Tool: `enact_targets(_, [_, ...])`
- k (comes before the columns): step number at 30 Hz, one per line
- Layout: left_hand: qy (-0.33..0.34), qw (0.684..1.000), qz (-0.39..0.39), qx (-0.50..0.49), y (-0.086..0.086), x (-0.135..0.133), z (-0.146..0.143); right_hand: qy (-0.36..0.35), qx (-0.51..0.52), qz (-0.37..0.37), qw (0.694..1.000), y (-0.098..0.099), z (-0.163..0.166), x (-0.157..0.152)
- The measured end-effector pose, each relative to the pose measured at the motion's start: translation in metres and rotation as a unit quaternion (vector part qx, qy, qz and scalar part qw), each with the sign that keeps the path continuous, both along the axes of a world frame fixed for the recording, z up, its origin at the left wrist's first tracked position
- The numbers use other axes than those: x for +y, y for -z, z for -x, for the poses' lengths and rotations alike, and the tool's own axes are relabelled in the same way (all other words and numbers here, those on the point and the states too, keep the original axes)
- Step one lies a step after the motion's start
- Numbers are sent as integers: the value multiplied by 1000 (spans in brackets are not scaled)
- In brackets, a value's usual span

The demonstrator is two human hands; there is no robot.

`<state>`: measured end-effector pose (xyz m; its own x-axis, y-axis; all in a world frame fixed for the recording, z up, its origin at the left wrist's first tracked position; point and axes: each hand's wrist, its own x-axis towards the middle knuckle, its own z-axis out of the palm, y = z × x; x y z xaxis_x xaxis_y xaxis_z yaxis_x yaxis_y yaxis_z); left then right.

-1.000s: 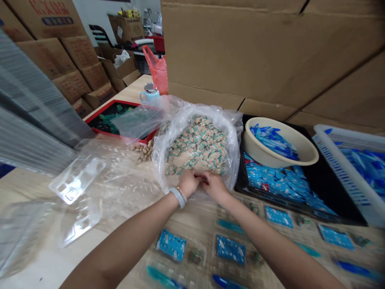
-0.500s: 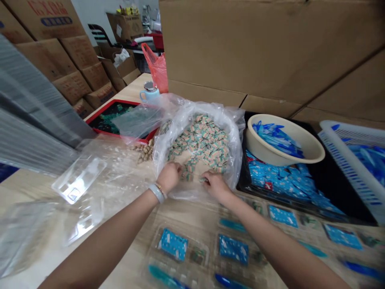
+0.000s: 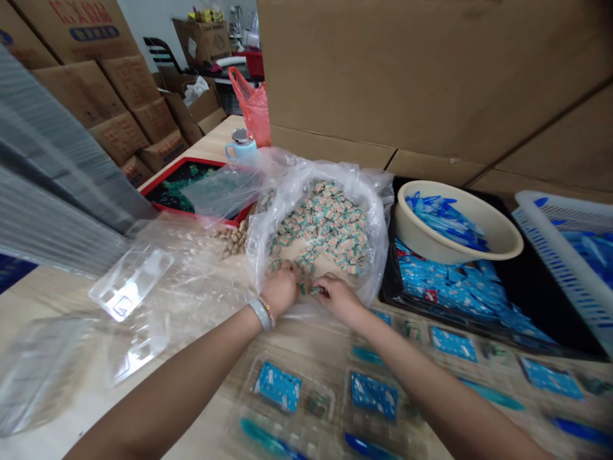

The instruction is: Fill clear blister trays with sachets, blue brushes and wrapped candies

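Note:
A round container lined with a clear plastic bag (image 3: 378, 214) holds many small green-and-tan striped pieces (image 3: 330, 217). My left hand (image 3: 282, 285) is inside its near edge, fingers curled down at a few of the pieces; the fingertips are partly hidden. Close beside it, my right hand (image 3: 338, 297) pinches a small striped piece (image 3: 317, 290) between thumb and fingers. Below my hands, clear plastic trays (image 3: 330, 409) lie on the table, with blue packets (image 3: 278, 386) and teal or blue plastic knives (image 3: 368, 446) in them.
To the right stand a cream basin (image 3: 460, 249) of blue plastic pieces, a black tray (image 3: 507, 294) of blue packets and a white basket (image 3: 541, 243). Clear plastic lids (image 3: 131, 284), a red-rimmed tray (image 3: 163, 172) and a cup (image 3: 243, 148) are at left. Cardboard (image 3: 431, 83) rises behind.
My left hand has moved slightly right and down, closer to my right hand. My right hand has shifted a little left, still pinching a striped piece.

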<state>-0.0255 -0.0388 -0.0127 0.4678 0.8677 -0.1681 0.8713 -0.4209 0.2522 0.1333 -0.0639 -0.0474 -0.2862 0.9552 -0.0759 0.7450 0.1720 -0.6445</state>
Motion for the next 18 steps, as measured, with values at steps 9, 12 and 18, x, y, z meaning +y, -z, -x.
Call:
enact_targets(9, [-88,961,96,-244,7,29,9,51,40,-58,996,-3,-6,-5])
enact_targets(12, [-171,890,234,-352,6,34,10,25,74,-59,995,-6,-4,-3])
enact_targets(18, [-246,675,489,-495,-8,28,9,8,162,-122,979,-12,5,6])
